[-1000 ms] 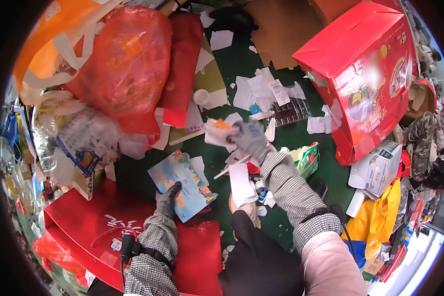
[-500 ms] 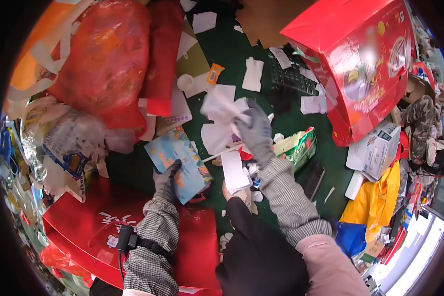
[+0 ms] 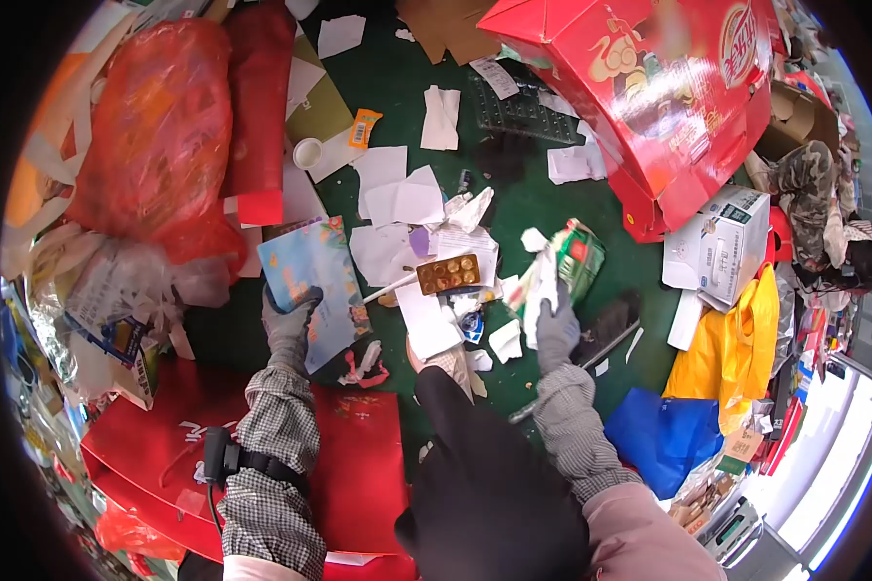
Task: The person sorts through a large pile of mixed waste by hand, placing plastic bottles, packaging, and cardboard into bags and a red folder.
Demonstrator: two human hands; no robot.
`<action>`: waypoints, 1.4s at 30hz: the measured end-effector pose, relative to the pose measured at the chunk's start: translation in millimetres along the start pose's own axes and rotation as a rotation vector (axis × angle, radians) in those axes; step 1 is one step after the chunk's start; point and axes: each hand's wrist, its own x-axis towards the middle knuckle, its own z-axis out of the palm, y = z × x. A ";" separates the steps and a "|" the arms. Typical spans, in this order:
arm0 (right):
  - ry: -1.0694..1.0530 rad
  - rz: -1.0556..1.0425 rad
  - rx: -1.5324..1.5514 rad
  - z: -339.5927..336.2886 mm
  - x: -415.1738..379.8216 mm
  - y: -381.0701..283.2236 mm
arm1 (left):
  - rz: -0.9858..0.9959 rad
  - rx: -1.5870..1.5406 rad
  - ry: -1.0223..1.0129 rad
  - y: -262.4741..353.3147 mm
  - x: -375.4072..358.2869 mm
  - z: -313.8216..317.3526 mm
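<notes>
My left hand [image 3: 291, 320], in a grey glove, is closed on the lower left edge of a light blue printed booklet [image 3: 322, 276]. Over to the right, my gloved right hand [image 3: 556, 331] has its fingers closed on the pale end of a green-and-white packet [image 3: 579, 259]. Between the hands lie loose white papers [image 3: 419, 198], a brown blister pack [image 3: 449, 275] with round gold bubbles, a thin white stick [image 3: 389, 288] and paper scraps [image 3: 505, 341]. A dark flat object [image 3: 606, 327] lies just right of my right hand.
A large red box [image 3: 649, 107] stands at the upper right, near a white carton [image 3: 719, 247]. Red plastic bags [image 3: 155, 126] fill the upper left. A red gift bag [image 3: 358, 465] lies at the front. Yellow and blue bags [image 3: 664, 436] are at the right edge.
My right hand has left the white papers and moved right and down to the green-and-white packet. The blister pack now shows on the papers. My left hand still holds the blue booklet.
</notes>
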 end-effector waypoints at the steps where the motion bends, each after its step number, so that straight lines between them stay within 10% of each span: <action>1: -0.061 0.054 0.010 7.5 1.9 -23.3 | 0.043 0.000 0.002 -2.8 1.5 6.4; 6: -0.207 -0.321 -0.017 58.5 9.7 -101.0 | -0.036 0.087 -0.033 31.0 -11.6 34.5; 8: -0.421 -0.150 0.021 46.0 32.4 -114.9 | -0.132 0.066 -0.068 41.5 -9.0 33.8; 17: 0.322 -0.307 -0.133 -7.2 72.9 -52.5 | -0.073 0.053 0.083 34.9 -0.5 35.2; 22: -0.193 -0.318 -0.229 26.6 44.6 -84.5 | 0.283 0.458 0.317 2.6 4.0 37.7; 30: -0.755 -0.524 0.213 54.1 35.6 -165.9 | -0.093 0.198 0.098 26.7 -2.4 40.3; 38: -1.425 -0.109 1.066 91.6 20.1 -201.9 | -0.318 -0.382 -0.138 1.4 1.0 52.2; 42: -1.339 -0.031 1.003 90.3 10.0 -196.9 | -0.343 -0.456 -0.212 25.8 -14.2 45.9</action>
